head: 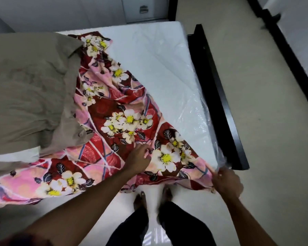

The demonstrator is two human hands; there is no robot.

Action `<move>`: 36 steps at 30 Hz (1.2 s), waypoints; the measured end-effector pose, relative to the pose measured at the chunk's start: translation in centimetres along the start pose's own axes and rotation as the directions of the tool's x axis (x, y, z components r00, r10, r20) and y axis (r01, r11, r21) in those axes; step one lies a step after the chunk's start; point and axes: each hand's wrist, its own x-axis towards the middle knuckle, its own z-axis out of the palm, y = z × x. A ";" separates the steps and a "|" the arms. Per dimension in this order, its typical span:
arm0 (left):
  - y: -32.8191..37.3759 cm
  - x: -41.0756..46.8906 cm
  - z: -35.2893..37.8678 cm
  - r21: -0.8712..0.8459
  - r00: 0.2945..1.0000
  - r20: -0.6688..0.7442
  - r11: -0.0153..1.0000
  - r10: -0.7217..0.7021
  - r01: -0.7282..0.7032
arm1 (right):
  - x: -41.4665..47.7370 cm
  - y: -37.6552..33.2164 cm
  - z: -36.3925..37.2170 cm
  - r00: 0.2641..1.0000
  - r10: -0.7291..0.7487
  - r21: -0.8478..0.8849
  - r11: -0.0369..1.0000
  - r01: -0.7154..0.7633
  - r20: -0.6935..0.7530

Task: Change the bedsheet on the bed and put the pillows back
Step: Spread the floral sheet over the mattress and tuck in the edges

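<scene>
Home bedroom: plastic-wrapped mattress (pixel 149 55), dark bed frame (pixel 215 96).

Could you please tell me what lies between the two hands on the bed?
In the head view, only the floral bedsheet spans between the left hand and the right hand, lying over the mattress.

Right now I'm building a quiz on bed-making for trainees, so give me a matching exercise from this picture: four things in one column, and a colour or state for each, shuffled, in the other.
Things:
A. bedsheet
B. mattress
C. bed frame
D. tan cover

Colours or states:
1. black, running along the mattress's right side
2. white, wrapped in clear plastic
3. crumpled in a heap on the left
4. red and pink, with white and yellow flowers

Pairs: A-4, B-2, C-1, D-3
</scene>
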 end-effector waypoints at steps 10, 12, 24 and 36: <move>10.4 5.8 7.4 0.031 0.989 -0.027 0.989 -0.145 0.146 | 6.0 -7.6 -0.5 0.792 -0.542 0.248 0.838 0.486 0.280; 12.7 7.3 8.8 0.137 0.957 -0.141 0.953 -0.252 0.271 | 7.7 -7.1 -0.8 0.805 -0.554 0.426 0.794 0.434 0.211; 22.8 9.9 14.9 0.022 0.907 0.087 0.911 -0.412 0.412 | 15.1 -0.1 -7.2 0.372 -0.805 0.641 0.593 0.487 0.462; 23.0 7.8 16.0 -0.450 0.873 0.297 0.750 -0.387 0.485 | 20.5 -17.4 -9.1 0.491 -0.558 0.513 0.825 0.238 0.669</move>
